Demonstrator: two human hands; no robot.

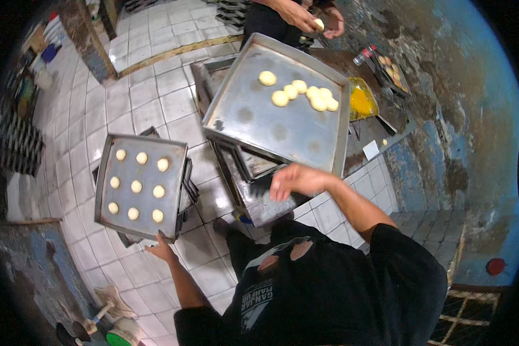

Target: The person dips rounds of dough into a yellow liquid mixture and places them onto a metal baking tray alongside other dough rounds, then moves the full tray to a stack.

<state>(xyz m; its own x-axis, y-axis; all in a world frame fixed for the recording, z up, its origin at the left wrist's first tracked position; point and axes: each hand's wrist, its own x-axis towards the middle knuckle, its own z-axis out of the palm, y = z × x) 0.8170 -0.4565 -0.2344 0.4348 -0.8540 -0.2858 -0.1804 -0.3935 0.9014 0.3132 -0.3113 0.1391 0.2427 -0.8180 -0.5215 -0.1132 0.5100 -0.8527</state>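
Low on the left is a square metal baking tray [150,199] with several pale dough balls [136,186] spaced in rows. My left hand [163,251] grips its near edge, thumb at the rim. A larger baking tray [259,130] lies ahead of me, higher up. Dough balls [299,86] cluster in its far part, with one [267,78] apart to the left. Beside this tray's near edge is my right hand [297,181], its fingers loosely curled and somewhat blurred; nothing shows in them.
Across from me, another person's hands [300,16] hold a dough ball. At right stand a yellow-filled container [361,101], a small tray of browned pieces [391,74] and a bottle [364,55]. Black racks [17,144] line the far left. A green-topped bucket [123,333] sits lower left.
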